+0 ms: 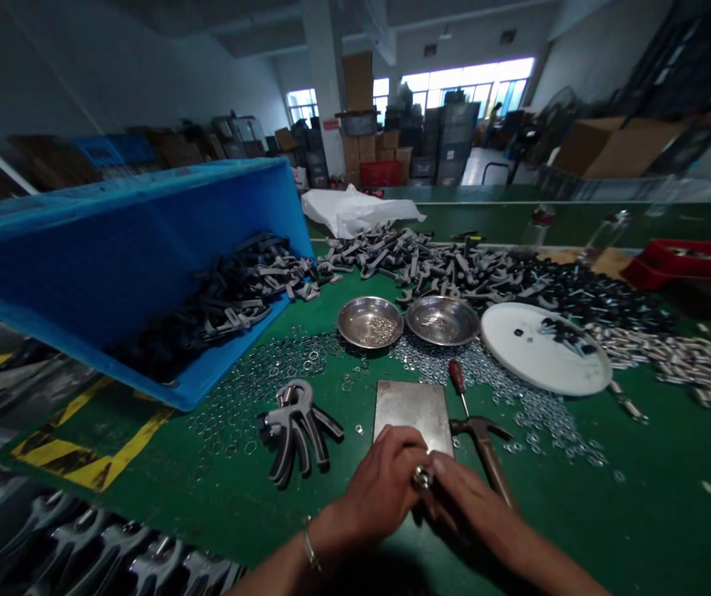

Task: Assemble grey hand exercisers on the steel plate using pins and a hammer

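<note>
My left hand and my right hand meet at the bottom centre, their fingertips closed together on a small steel bolt with a washer. Both hands rest just in front of a flat steel plate. Beside my right hand lies a claw hammer, its wooden handle running close to my fingers. Above the hammer is a red-handled screwdriver. To the left of my hands lies a small heap of assembled grey-and-black hand grip exercisers. A bangle circles my left wrist.
Loose steel washers are scattered across the green workbench. Behind them stand several items: two steel bowls, a white round plate, and heaped grey parts. A tilted blue bin stands at left.
</note>
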Tool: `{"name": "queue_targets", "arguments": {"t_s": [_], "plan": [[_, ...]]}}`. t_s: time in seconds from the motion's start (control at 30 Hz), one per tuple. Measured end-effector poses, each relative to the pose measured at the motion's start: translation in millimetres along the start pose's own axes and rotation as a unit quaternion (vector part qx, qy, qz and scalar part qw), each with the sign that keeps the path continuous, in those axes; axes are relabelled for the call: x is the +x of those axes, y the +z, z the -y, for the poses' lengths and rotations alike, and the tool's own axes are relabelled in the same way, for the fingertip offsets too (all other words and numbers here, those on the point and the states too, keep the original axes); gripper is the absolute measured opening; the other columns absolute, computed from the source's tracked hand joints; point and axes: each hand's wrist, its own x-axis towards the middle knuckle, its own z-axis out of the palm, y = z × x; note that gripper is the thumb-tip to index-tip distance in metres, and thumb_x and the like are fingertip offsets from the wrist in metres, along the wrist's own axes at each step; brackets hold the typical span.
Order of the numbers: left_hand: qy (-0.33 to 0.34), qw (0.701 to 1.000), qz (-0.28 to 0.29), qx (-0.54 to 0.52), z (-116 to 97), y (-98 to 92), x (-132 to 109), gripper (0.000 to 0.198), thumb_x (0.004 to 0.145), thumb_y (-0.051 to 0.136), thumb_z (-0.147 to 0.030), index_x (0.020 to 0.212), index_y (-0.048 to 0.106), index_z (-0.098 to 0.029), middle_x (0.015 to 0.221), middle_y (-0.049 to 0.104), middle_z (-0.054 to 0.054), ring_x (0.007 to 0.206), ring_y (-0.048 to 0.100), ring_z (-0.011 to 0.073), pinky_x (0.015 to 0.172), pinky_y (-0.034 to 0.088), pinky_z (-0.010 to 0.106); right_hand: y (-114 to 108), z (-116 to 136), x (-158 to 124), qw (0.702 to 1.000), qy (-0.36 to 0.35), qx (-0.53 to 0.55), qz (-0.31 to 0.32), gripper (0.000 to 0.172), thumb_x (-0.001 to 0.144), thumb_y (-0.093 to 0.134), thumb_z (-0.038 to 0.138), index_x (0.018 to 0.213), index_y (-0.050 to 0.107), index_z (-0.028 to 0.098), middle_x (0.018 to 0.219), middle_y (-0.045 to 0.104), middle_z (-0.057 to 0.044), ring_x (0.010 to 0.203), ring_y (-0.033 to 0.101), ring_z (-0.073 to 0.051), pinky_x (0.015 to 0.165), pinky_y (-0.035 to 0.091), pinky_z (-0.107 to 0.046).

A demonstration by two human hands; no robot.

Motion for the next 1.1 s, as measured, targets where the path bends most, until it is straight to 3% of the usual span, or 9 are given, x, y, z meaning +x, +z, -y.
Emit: {"name": "queue_targets", "arguments": {"t_s": [0.1, 0.27, 0.43, 0.57, 0.67, 0.77, 0.9, 1.0, 1.1], "plan": [[-0.079, 0.993, -0.082, -0.032, -1.2, 4.3, 0.0, 0.016, 0.102, 0.035, -0.022, 0.104, 0.051, -0.019, 0.100, 0.056, 0.007, 0.095, 0.057, 0.0171, 0.086, 0.049, 0.031, 1.7, -4.1, -2.5, 0.998, 0.012, 0.051, -0.025, 0.049, 0.085, 0.056, 0.069, 0.082, 0.055, 0.020, 0.075, 0.055, 0.000, 0.061, 0.048, -0.011, 0.052, 0.042, -0.021], [0.126, 0.990, -0.048, 0.043, -2.5, 9.1, -2.5, 0.007, 0.096, 0.049, -0.022, 0.101, 0.054, -0.020, 0.100, 0.057, 0.006, 0.090, 0.056, 0.0177, 0.083, 0.048, 0.031, 1.8, -9.6, -2.6, 0.973, 0.100, 0.163, 0.130, 0.066, 0.089, 0.024, 0.080, 0.079, 0.052, 0.021, 0.049, 0.042, 0.007, 0.033, 0.029, -0.007, 0.033, 0.028, -0.020], [-0.110, 0.988, -0.110, -0.015, -2.0, 14.8, -2.6, 0.017, 0.102, 0.035, -0.021, 0.103, 0.052, -0.019, 0.097, 0.058, 0.006, 0.090, 0.058, 0.0167, 0.083, 0.049, 0.031, -16.7, 4.9, 1.9, 0.999, -0.020, -0.037, 0.000, 0.058, 0.089, 0.043, 0.073, 0.087, 0.061, 0.018, 0.065, 0.061, -0.002, 0.053, 0.056, -0.014, 0.049, 0.043, -0.023], [0.086, 0.994, -0.055, 0.040, 0.2, 15.3, -7.3, 0.008, 0.097, 0.048, -0.021, 0.100, 0.055, -0.019, 0.099, 0.058, 0.007, 0.092, 0.056, 0.0188, 0.083, 0.048, 0.032, -21.6, 3.7, -1.7, 0.987, -0.064, -0.137, -0.048, 0.049, 0.092, 0.045, 0.066, 0.089, 0.061, 0.020, 0.074, 0.064, -0.005, 0.068, 0.061, -0.019, 0.061, 0.047, -0.027], [-0.020, 0.997, -0.071, 0.010, -1.9, 17.7, -5.3, 0.012, 0.100, 0.042, -0.022, 0.101, 0.053, -0.019, 0.097, 0.058, 0.007, 0.090, 0.057, 0.0178, 0.081, 0.049, 0.031, -13.9, -7.5, -7.0, 0.973, -0.095, -0.186, -0.096, 0.042, 0.089, 0.054, 0.062, 0.086, 0.060, 0.021, 0.084, 0.064, -0.007, 0.079, 0.059, -0.021, 0.070, 0.048, -0.031], [-0.103, 0.989, -0.110, -0.011, -3.0, 20.9, -3.3, 0.014, 0.102, 0.037, -0.021, 0.101, 0.051, -0.019, 0.095, 0.056, 0.006, 0.089, 0.057, 0.0164, 0.082, 0.049, 0.029, -2.1, -18.7, -11.1, 0.991, -0.059, -0.094, -0.076, 0.044, 0.093, 0.047, 0.063, 0.083, 0.056, 0.021, 0.077, 0.058, -0.004, 0.067, 0.054, -0.016, 0.064, 0.047, -0.028], [0.080, 0.995, -0.036, 0.039, -1.1, 20.6, -7.0, 0.007, 0.097, 0.047, -0.019, 0.101, 0.053, -0.019, 0.100, 0.055, 0.007, 0.092, 0.056, 0.0176, 0.082, 0.050, 0.029, 2.4, -21.0, -14.1, 0.993, 0.046, 0.088, 0.057, 0.057, 0.098, 0.020, 0.066, 0.089, 0.053, 0.021, 0.053, 0.041, 0.007, 0.036, 0.028, -0.008, 0.038, 0.031, -0.021], [-0.003, 0.999, -0.038, 0.033, -7.5, 19.5, -5.1, 0.010, 0.099, 0.040, -0.018, 0.101, 0.050, -0.018, 0.100, 0.054, 0.008, 0.093, 0.056, 0.0171, 0.086, 0.050, 0.030, -3.8, -18.1, -17.5, 0.996, 0.015, 0.082, 0.020, 0.047, 0.091, 0.050, 0.066, 0.084, 0.056, 0.020, 0.068, 0.056, 0.000, 0.050, 0.043, -0.009, 0.044, 0.033, -0.019], [-0.042, 0.998, 0.022, 0.046, -18.3, 15.7, 10.1, 0.014, 0.101, 0.036, -0.021, 0.101, 0.049, -0.017, 0.102, 0.054, 0.009, 0.094, 0.055, 0.0177, 0.088, 0.049, 0.031, -8.2, -22.6, -20.8, 0.985, 0.066, 0.152, 0.039, 0.050, 0.091, 0.044, 0.069, 0.081, 0.054, 0.021, 0.063, 0.048, 0.004, 0.044, 0.032, -0.007, 0.039, 0.027, -0.019]]}}
